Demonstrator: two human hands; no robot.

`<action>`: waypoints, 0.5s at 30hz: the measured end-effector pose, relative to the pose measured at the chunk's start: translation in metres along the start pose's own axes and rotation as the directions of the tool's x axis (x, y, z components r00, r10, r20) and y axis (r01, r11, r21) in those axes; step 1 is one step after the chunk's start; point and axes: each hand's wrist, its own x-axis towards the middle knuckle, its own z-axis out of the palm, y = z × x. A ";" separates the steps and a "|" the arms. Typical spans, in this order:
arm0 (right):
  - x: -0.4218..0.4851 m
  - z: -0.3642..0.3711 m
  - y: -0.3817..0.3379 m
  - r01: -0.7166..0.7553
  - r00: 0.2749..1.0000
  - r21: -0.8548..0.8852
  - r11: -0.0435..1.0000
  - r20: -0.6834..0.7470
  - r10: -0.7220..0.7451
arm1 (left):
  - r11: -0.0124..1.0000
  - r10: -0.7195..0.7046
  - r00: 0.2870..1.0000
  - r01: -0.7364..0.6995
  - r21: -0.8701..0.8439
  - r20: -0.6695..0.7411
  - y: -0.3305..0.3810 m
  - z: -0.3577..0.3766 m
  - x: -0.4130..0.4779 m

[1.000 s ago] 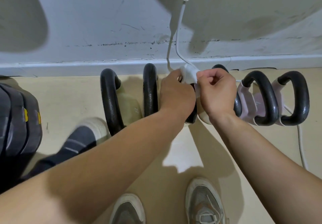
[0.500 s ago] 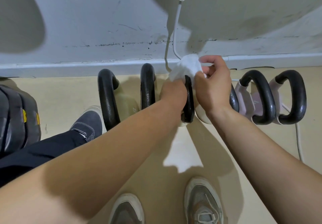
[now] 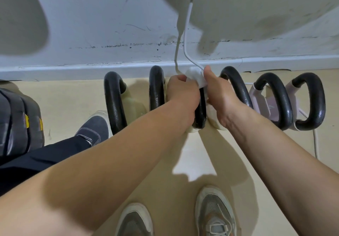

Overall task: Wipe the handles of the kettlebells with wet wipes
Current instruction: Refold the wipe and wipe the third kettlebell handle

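Several kettlebells with black handles stand in a row on the floor along the wall. My left hand and my right hand sit on either side of the middle kettlebell's black handle. Both pinch a white wet wipe that is wrapped over the top of that handle. The cream body of this kettlebell shows below my hands. To the left are two more handles; to the right, one black handle and two pink kettlebells.
A white cable hangs down the wall to just behind the wipe, and another cable runs on the floor at the right. Another person's dark shoe and trouser leg stand at the left, beside dark weight plates. My own shoes are below.
The wipe, lifted loosely above the handle half a second ago, is now pressed down over the handle top with both hands closed on it. The other person's foot has shifted slightly.
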 end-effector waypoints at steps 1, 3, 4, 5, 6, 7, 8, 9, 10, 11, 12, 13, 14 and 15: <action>0.003 0.002 0.003 0.045 0.998 -0.039 0.998 -0.035 -0.047 | 1.000 0.031 0.999 -0.030 0.009 -0.030 -0.002 0.000 0.000; 0.005 0.005 0.011 0.152 0.982 -0.089 0.984 -0.097 -0.160 | 0.997 0.074 0.995 -0.072 0.031 -0.073 -0.004 -0.001 0.003; 0.004 0.006 0.014 0.191 0.971 -0.123 0.974 -0.123 -0.206 | 0.993 0.110 0.990 -0.106 0.049 -0.088 -0.004 -0.002 0.003; 0.001 0.007 0.015 0.227 0.959 -0.141 0.964 -0.140 -0.246 | 0.987 0.150 0.984 -0.143 0.074 -0.092 -0.005 -0.002 0.002; 0.000 0.008 0.016 0.256 0.950 -0.133 0.957 -0.149 -0.275 | 0.976 0.199 0.975 -0.188 0.111 -0.095 -0.005 -0.003 0.000; -0.003 0.009 0.015 0.282 0.945 -0.105 0.954 -0.143 -0.295 | 0.957 0.260 0.961 -0.243 0.161 -0.095 -0.005 -0.005 -0.001; -0.004 0.010 0.015 0.284 0.947 -0.077 0.956 -0.133 -0.292 | 0.929 0.325 0.942 -0.302 0.215 -0.082 -0.005 -0.009 -0.001; -0.004 0.011 0.015 0.279 0.951 -0.057 0.959 -0.125 -0.284 | 0.894 0.379 0.924 -0.351 0.278 -0.052 -0.005 -0.012 -0.001; -0.003 0.011 0.015 0.271 0.955 -0.038 0.962 -0.116 -0.274 | 0.852 0.426 0.905 -0.395 0.342 -0.016 -0.004 -0.014 -0.002; -0.001 0.012 0.015 0.259 0.961 -0.002 0.966 -0.096 -0.258 | 0.807 0.472 0.882 -0.440 0.394 0.018 -0.003 -0.015 -0.002; -0.002 0.012 0.014 0.226 0.972 0.068 0.972 -0.083 -0.220 | 0.765 0.516 0.855 -0.485 0.424 0.048 -0.002 -0.016 -0.001; 0.000 0.012 0.015 0.170 0.984 0.168 0.971 -0.074 -0.159 | 0.729 0.553 0.830 -0.526 0.438 0.077 0.000 -0.015 -0.001; 0.000 0.012 0.016 0.096 0.995 0.283 0.954 -0.047 -0.086 | 0.701 0.579 0.809 -0.557 0.446 0.100 0.003 -0.013 -0.002; 0.000 0.009 0.018 0.003 1.000 0.389 0.921 0.004 -0.005 | 0.685 0.593 0.797 -0.575 0.448 0.116 0.007 -0.011 -0.003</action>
